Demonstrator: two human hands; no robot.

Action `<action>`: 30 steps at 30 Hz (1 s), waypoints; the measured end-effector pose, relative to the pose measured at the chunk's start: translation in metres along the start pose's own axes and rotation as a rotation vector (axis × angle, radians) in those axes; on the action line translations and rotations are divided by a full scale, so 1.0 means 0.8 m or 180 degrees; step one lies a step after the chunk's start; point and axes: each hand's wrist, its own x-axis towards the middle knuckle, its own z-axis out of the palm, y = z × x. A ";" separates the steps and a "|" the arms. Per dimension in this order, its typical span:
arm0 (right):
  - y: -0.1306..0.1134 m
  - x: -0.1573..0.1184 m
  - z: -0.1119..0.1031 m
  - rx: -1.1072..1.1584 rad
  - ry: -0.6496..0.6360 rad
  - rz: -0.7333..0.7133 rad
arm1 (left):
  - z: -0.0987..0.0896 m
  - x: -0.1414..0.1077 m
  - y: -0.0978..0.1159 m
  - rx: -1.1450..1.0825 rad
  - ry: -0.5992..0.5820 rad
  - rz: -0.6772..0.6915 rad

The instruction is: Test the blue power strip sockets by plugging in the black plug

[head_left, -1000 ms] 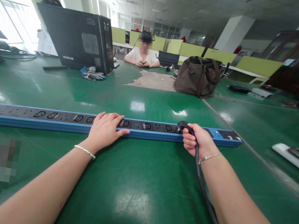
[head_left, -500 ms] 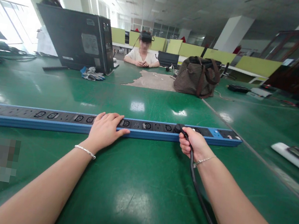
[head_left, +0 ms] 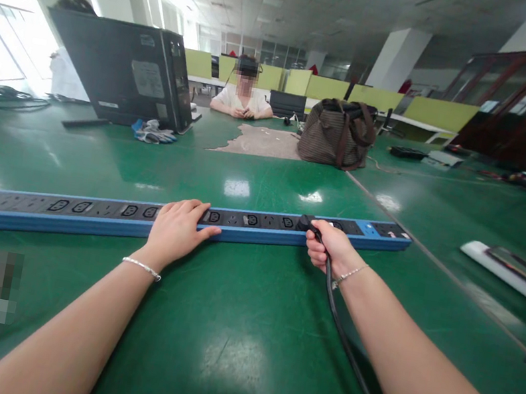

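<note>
A long blue power strip [head_left: 257,231] with a black socket face lies across the green table. My left hand [head_left: 179,230] rests over the strip left of centre, its fingers on the far edge and its thumb along the near side. Farther right, my right hand [head_left: 328,243] is closed round a black plug [head_left: 306,222], which sits at the socket face. From that hand a black cable [head_left: 344,345] runs down to the bottom edge. Whether the plug is fully seated cannot be made out.
Behind the strip are a black computer case [head_left: 117,68], gloves [head_left: 153,131] and a brown bag [head_left: 337,134]. A person [head_left: 243,96] sits across the table. A white, long object [head_left: 507,270] lies at the right.
The whole view has shifted slightly, so the scene appears farther left. Both hands keep their places on the strip, and the plug stays in my right hand.
</note>
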 end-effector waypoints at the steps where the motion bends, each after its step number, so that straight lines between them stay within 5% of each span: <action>1: 0.002 0.000 0.001 0.0021 -0.0001 -0.0036 | 0.000 0.000 0.000 0.0000 -0.0005 -0.0008; 13: 0.018 0.007 -0.003 0.0341 -0.0090 -0.0361 | 0.000 -0.002 0.001 0.0025 0.0045 0.0001; 21: 0.037 0.027 -0.007 0.0714 -0.0653 -0.0928 | -0.004 -0.004 0.004 -0.0040 0.0135 0.0045; 30: 0.038 0.029 -0.008 0.0734 -0.0795 -0.1309 | -0.003 -0.004 0.003 -0.0066 0.0154 0.0055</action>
